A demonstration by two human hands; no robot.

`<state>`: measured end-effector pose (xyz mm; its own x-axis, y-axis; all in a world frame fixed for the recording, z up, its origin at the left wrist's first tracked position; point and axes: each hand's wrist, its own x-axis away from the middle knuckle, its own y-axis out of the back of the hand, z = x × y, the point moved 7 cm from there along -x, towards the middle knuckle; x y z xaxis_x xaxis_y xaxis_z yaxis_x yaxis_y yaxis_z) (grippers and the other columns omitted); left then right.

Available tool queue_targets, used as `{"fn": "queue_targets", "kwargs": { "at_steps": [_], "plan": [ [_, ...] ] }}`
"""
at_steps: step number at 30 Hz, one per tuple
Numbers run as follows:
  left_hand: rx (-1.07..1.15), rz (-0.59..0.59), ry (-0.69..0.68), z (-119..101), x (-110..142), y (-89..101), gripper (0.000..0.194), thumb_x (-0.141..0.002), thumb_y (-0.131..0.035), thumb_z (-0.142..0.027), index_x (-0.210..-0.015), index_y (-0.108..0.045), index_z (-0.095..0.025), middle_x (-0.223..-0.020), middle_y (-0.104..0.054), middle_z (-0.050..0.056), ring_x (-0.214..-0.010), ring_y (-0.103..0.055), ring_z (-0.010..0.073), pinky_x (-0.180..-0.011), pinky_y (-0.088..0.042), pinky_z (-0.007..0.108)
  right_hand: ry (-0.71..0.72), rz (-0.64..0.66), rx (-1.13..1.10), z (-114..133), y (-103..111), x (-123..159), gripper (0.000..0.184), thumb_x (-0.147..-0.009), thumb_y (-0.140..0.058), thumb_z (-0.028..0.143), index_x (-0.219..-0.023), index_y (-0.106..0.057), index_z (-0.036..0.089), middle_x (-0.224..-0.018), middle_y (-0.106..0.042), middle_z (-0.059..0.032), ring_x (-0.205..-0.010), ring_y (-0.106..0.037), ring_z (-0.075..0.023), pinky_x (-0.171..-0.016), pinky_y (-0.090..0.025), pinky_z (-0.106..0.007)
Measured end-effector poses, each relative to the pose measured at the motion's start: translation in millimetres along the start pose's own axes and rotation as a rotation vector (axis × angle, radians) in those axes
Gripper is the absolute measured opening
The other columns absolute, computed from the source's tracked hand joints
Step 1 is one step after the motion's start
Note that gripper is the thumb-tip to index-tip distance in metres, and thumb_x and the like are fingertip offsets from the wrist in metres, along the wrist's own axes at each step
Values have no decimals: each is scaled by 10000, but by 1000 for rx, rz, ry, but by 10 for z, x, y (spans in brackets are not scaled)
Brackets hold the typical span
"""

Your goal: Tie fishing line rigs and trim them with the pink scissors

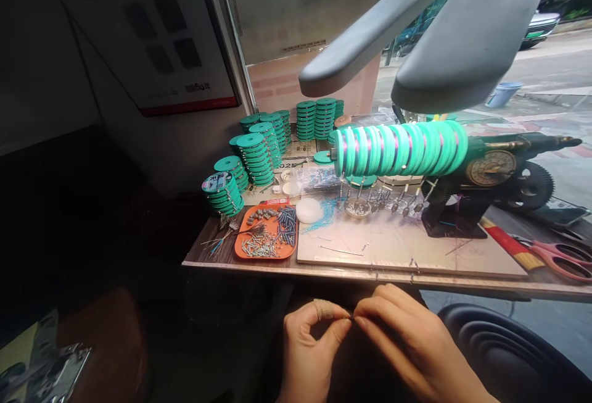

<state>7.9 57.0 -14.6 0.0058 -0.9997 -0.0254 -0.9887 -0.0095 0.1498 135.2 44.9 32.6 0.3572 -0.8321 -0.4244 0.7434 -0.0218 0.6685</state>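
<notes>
In front of the table's edge, my left hand (311,342) is closed in a pinch, thumb against index finger, with a tan bandage (322,309) wrapped round that finger. My right hand (407,336) pinches too, its fingertips meeting the left ones. Between the tips shows a tiny dark bit, too small to name. Just beyond the hands, small metal pieces (412,270) hang at the edge of the pale board (416,258). A thin piece of wire or line (341,250) lies on that board.
An orange tray (238,249) holds small metal fittings and weights. Green spools (250,156) stand stacked behind it. More spools (398,149) sit in a row on a geared winding machine (497,171). Red-handled scissors (562,260) lie at right. A grey lamp (444,82) overhangs the table.
</notes>
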Motion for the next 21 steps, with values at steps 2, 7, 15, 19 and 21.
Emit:
{"fn": "queue_targets", "kwargs": {
  "at_steps": [2,7,15,19,21],
  "plan": [
    [-5,0,-4,11,4,0,39,-664,-663,-169,-632,-673,-149,-621,-685,36,-600,-617,163,-586,-489,230,-15,10,15,-9,-3,9,154,-867,-414,158,-807,-550,196,-684,-541,-24,-619,-542,-137,-533,-447,-225],
    [-62,18,-90,-39,14,-8,62,-687,-645,-150,-628,-662,-154,-611,-660,24,-590,-600,150,-576,-475,226,-14,22,37,-2,-31,28,132,-847,-434,138,-810,-549,192,-694,-539,-23,-635,-532,-141,-549,-439,-236],
    [-163,19,-245,-154,15,-10,108,-705,-613,-94,-624,-640,-160,-611,-633,14,-583,-592,141,-562,-474,221,-14,-10,51,14,-70,33,164,-853,-405,141,-778,-542,193,-682,-533,-23,-632,-507,-146,-550,-416,-253],
    [-175,12,-301,-221,9,-7,118,-695,-610,-69,-620,-643,-153,-607,-635,21,-569,-599,140,-549,-482,213,22,-22,76,52,-38,3,163,-846,-410,141,-762,-540,193,-664,-539,-22,-608,-502,-144,-530,-415,-245],
    [-186,15,-323,-249,11,-8,118,-697,-607,-67,-623,-645,-151,-604,-635,24,-565,-601,140,-543,-484,211,34,-35,82,59,-34,-5,170,-845,-405,138,-752,-537,191,-656,-537,-23,-598,-495,-146,-522,-410,-246]
  ]
}}
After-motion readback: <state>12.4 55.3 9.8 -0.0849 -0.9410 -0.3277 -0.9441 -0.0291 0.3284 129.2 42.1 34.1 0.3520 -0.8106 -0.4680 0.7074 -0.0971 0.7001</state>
